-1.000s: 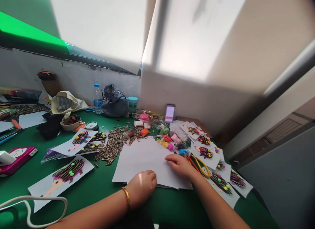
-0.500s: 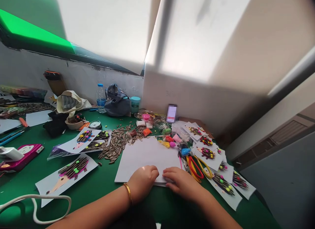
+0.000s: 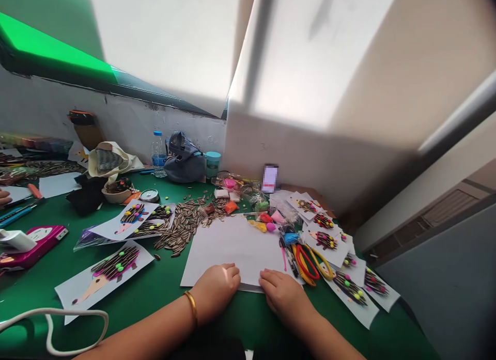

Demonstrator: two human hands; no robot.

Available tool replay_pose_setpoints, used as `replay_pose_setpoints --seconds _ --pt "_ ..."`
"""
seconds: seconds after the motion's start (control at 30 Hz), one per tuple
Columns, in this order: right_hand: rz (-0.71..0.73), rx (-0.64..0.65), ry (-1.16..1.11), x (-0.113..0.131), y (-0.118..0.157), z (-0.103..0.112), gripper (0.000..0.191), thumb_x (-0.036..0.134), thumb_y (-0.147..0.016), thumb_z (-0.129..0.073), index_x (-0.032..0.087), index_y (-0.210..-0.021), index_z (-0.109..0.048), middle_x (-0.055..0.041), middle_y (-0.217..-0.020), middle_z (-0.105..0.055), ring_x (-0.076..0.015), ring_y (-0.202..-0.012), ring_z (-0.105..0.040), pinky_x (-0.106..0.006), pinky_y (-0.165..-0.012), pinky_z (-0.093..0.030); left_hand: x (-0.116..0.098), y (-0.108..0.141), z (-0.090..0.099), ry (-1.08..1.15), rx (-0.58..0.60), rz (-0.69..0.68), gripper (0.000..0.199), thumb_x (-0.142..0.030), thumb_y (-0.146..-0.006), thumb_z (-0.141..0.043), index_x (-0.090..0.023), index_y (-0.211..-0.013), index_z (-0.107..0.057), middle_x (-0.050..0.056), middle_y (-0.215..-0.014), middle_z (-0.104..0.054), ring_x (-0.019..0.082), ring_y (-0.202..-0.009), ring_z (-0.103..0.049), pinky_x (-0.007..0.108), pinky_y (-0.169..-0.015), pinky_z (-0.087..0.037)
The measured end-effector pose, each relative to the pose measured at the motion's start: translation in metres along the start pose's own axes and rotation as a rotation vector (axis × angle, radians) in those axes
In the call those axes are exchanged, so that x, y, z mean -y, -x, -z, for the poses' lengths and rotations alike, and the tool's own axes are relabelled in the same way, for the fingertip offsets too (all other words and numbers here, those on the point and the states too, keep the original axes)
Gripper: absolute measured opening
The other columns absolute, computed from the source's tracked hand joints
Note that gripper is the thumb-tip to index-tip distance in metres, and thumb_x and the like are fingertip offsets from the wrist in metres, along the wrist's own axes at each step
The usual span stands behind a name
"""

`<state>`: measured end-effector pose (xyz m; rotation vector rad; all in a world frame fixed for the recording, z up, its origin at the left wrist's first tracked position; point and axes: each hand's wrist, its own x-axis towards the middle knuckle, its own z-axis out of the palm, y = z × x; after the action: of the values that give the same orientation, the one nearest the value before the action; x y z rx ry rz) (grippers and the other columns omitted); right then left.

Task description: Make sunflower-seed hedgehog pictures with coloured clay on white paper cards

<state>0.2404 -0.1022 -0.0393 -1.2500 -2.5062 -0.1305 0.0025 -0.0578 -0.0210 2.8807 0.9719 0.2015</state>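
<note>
A stack of white paper (image 3: 228, 246) lies on the green tabletop in front of me, its top sheet slightly lifted along the front edge. My left hand (image 3: 219, 287), with a gold bangle at the wrist, is closed over the front edge, fingers together and curled; its thumb is hidden. At the same edge, further right, my right hand (image 3: 284, 295) has its bent fingers on the paper, the thumb out of sight below. A strip of bare paper separates the two hands. Striped sunflower seeds (image 3: 176, 233) are heaped by the paper's left side.
Scissors (image 3: 308, 267) and pens lie right of the paper, beside several hedgehog cards (image 3: 351, 293). Clay packets (image 3: 267, 218) border its far edge. Another hedgehog card (image 3: 106, 280), a magenta device (image 3: 34, 249) and a white cable (image 3: 104, 318) are left. Another person's fingertips (image 3: 4, 197) show far left.
My hands have moved a little apart along the paper's front edge, and my right fingers have drawn in. Another person's fingertips have appeared at the far left.
</note>
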Motion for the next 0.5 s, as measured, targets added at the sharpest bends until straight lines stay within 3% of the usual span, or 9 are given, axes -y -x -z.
replay_pose_setpoints --seconds 0.13,0.27,0.4,0.5 --pt "-0.110 0.015 -0.087 0.002 -0.004 0.010 0.028 0.012 -0.086 -0.050 0.022 -0.105 -0.068 -0.0089 -0.108 -0.072 -0.0246 -0.101 -0.066 -0.039 -0.088 -0.054 -0.002 -0.003 0.009 -0.009 0.026 0.136 0.021 -0.008 -0.087 -0.048 -0.016 -0.082 -0.066 0.009 -0.084 -0.070 0.023 -0.073 -0.065 0.032 -0.066 -0.050" --pt "-0.264 0.063 -0.095 -0.010 -0.006 0.022 0.031 0.012 -0.087 -0.047 0.025 -0.104 -0.069 -0.0066 -0.107 -0.072 -0.0239 -0.097 -0.066 -0.038 -0.084 -0.053 0.004 -0.005 0.032 0.068 -0.011 0.205 0.023 -0.016 -0.090 -0.048 -0.019 -0.079 -0.068 0.007 -0.081 -0.070 0.021 -0.074 -0.065 0.029 -0.066 -0.047" --pt "-0.420 0.134 -0.096 -0.036 -0.008 0.035 0.033 0.009 -0.082 -0.048 0.028 -0.095 -0.071 -0.0041 -0.100 -0.073 -0.0240 -0.094 -0.067 -0.036 -0.080 -0.053 0.022 -0.008 0.058 0.082 -0.146 0.248 0.022 -0.018 -0.092 -0.047 -0.020 -0.085 -0.067 0.005 -0.084 -0.069 0.019 -0.079 -0.064 0.028 -0.069 -0.046" --pt "-0.503 0.025 -0.135 -0.050 -0.015 0.051 0.028 0.023 -0.090 -0.045 0.028 -0.099 -0.071 -0.0048 -0.104 -0.073 -0.0250 -0.095 -0.067 -0.037 -0.080 -0.053 0.036 -0.014 0.074 0.022 -0.312 0.251 0.022 -0.022 -0.096 -0.044 -0.019 -0.089 -0.065 0.005 -0.087 -0.069 0.020 -0.082 -0.062 0.030 -0.071 -0.045"
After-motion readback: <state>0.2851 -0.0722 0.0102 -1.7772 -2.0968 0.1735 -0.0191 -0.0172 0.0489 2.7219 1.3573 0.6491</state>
